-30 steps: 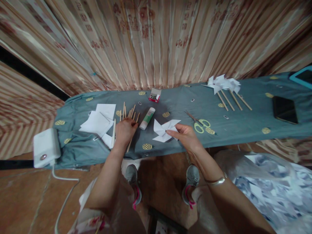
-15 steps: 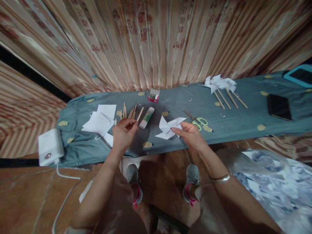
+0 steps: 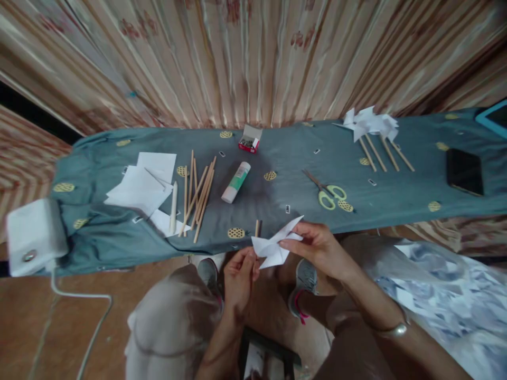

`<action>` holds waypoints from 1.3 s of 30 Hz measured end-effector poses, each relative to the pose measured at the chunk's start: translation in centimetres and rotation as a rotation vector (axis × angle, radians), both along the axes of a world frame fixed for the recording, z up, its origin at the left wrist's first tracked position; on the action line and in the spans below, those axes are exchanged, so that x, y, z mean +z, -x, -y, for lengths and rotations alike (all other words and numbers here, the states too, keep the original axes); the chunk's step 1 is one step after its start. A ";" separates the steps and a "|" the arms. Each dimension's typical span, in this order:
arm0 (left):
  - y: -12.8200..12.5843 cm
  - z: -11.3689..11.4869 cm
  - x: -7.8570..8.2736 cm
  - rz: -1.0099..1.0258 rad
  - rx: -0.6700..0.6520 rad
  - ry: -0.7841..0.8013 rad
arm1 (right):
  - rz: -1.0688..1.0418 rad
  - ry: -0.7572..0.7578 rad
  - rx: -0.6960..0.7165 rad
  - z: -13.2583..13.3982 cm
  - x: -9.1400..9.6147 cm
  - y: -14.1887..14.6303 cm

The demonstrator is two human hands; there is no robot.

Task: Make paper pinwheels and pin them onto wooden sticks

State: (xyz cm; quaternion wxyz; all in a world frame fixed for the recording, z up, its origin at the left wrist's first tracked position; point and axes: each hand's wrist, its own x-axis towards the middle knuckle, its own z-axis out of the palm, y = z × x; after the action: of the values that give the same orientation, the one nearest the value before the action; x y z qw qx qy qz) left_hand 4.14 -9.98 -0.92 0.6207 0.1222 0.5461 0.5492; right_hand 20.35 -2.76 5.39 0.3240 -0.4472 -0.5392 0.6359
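My right hand (image 3: 319, 247) pinches a folded white paper pinwheel (image 3: 273, 249) between thumb and fingers, at the table's front edge. Closed beside the pinwheel's left side, my left hand (image 3: 238, 274) holds a wooden stick (image 3: 257, 228). Only the stick's upper end shows; paper and fingers hide the remainder. Farther left lie several loose wooden sticks (image 3: 200, 198), a white pencil-like tool (image 3: 173, 206) and a stack of white paper sheets (image 3: 138, 184). A glue stick (image 3: 236, 182) rests behind my hands, and scissors with green handles (image 3: 325, 191) lie to their right.
A small open red box (image 3: 249, 141) of metal pins stands at the back. Several pinwheels on sticks (image 3: 370, 126) lie at the back right, near a dark phone (image 3: 464, 171). A white corded device (image 3: 35, 237) sits at the left edge; a bag of paper scraps (image 3: 443, 301) is below right.
My left hand has carried a stick from the pile rightward and down to the pinwheel. My right hand has lowered and tilted the pinwheel. The view has shifted slightly.
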 end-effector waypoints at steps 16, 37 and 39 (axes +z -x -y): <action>-0.9 -1.5 -1.3 0.081 -0.022 0.260 | 0.511 -0.628 0.055 -0.7 -1.3 1.0; -0.3 -1.4 -1.0 0.120 -0.085 0.241 | 0.217 -0.112 -0.107 -0.6 -0.7 1.9; -0.3 -1.4 -0.9 0.119 -0.093 0.265 | 0.210 -0.087 -0.109 -0.6 -0.6 2.0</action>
State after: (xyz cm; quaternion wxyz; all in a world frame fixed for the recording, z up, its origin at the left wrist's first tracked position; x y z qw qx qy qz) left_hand 4.42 -8.62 -1.83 0.6875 0.0317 0.5696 0.4492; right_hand 18.36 -2.13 4.76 0.3188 -0.5254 -0.5721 0.5431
